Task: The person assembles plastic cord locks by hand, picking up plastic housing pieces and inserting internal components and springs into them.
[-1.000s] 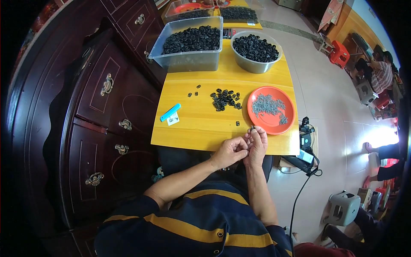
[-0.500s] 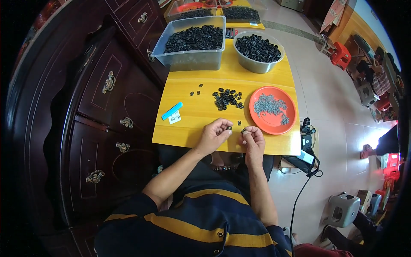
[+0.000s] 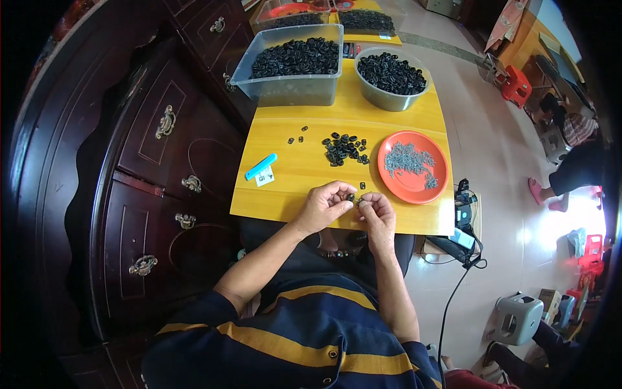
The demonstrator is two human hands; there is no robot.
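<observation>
Head view: at the near left of the red plate (image 3: 409,191), the right hand (image 3: 378,212) has moved closer to the left hand (image 3: 324,206). Left fingers pinch a black piece (image 3: 350,197), right fingers a small dark item (image 3: 359,201), unidentified; joining appears underway.

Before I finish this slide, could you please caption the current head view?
Left hand pinching a small black part near the right hand over a yellow table.

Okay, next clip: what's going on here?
A person sits working at a yellow table. The left hand pinches a small black piece; the right hand is close beside it, anything in its grip too small to tell. Ahead lies a loose pile of black pieces, with a red plate of grey bits to its right.
</observation>
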